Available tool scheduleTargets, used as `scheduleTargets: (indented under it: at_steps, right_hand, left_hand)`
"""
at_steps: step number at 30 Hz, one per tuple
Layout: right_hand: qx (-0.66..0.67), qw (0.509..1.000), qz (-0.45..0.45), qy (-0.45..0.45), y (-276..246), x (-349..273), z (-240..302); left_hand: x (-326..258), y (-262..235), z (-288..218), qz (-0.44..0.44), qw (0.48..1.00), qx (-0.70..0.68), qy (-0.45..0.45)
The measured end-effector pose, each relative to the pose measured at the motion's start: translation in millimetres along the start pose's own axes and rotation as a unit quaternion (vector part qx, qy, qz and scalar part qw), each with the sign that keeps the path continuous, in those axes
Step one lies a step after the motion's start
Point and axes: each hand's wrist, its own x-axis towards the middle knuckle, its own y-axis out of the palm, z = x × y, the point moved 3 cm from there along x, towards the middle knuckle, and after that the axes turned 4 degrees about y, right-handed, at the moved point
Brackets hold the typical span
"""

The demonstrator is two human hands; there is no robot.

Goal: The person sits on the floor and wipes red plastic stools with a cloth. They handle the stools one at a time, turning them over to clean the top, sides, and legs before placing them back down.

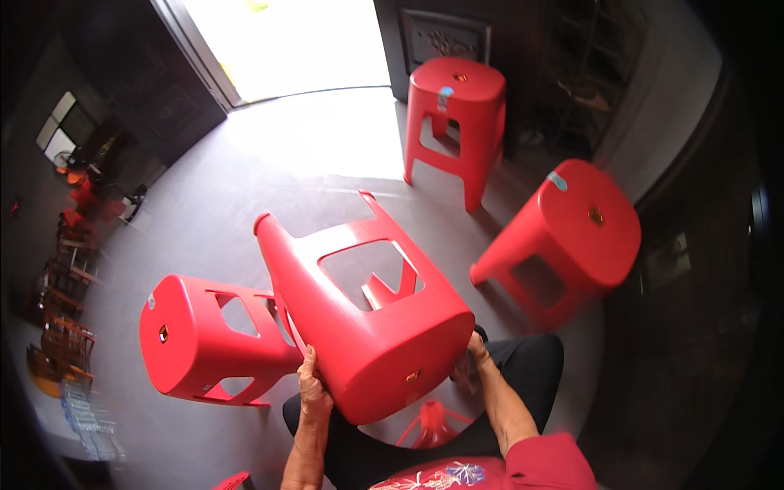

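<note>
We see 4 red stools on floor (327, 155). Held stool (367, 310) tipped, seat toward us, legs pointing away up-left; long axis runs away from us. Left hand (313, 390) clasps seat's left edge, right hand (472, 359) its right edge, both equally near. Fallen stool (204, 343) just left.

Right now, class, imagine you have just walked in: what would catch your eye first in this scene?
First, the big red plastic stool tipped on its side at centre, gripped by the left hand and right hand. Another red stool lies toppled at the left, two more stand at the back and right, and a bright doorway glares beyond.
</note>
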Motion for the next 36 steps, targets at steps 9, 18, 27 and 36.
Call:
scheduleTargets:
  at_steps: [9,18,27,36]
  right_hand:
    - [0.004,0.991,0.058,-0.119,25,-66,54]
    - [0.034,0.989,0.004,-0.145,15,-61,51]
    - [0.034,0.942,0.059,-0.328,-13,-7,33]
    - [-0.116,0.9,0.034,-0.418,132,-187,182]
  left_hand:
    - [22,20,-43,0.063,0.995,-0.057,-0.057]
    - [28,-38,-17,0.157,0.929,0.315,0.111]
    - [-44,35,-19,0.139,0.952,0.197,0.191]
    - [-47,-66,-73,0.065,0.886,0.29,0.357]
